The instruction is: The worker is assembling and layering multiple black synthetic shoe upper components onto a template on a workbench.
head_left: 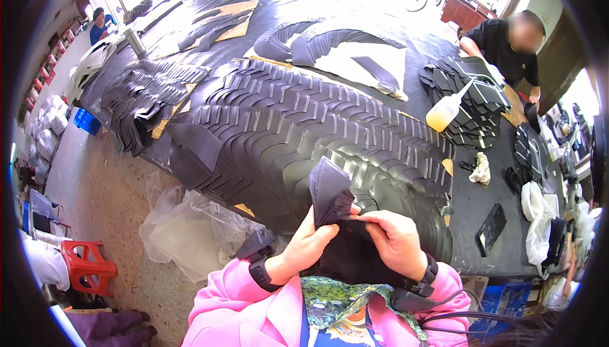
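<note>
Dark stacked pieces (pixel 329 185) are projecting upward from the left hand (pixel 306 244), which is gripping their lower end; the right hand (pixel 396 243), just beside them, is pinching a thin dark edge.

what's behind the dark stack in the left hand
Beyond the dark stack in the left hand, overlapping black pieces lie in rows on the table. Whatever sits directly behind the stack is covered and can't be seen.
</note>
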A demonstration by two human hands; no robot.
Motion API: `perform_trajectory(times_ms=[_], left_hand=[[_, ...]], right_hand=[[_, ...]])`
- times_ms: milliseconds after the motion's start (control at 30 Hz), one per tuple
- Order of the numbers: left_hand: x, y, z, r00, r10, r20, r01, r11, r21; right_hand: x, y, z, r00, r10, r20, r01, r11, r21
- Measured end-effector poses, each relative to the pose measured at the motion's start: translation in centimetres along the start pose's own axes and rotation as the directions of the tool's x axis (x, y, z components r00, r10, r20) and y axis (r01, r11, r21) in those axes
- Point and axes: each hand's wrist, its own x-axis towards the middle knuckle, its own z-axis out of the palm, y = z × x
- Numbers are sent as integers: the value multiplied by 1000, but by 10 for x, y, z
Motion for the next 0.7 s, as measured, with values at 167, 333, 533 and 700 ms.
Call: perform_trajectory(times_ms=[167,333,533,700], left_hand=[[-2,0,3,994,98,55,-104,988,111],[-5,19,-1,999,15,33,-15,1000,15],[-18,44,-15,990,3,138,-60,911,409],[8,59,16,796,-164,583,-544,232,807]], right_hand=[[1,2,-11,986,-156,-54,141,967,-214],[3,-2,-32,988,-78,-132,33,949,-313],[12,51,-53,860,510,-12,-427,731,532],[15,112,-14,820,559,122,-535,674,510]])
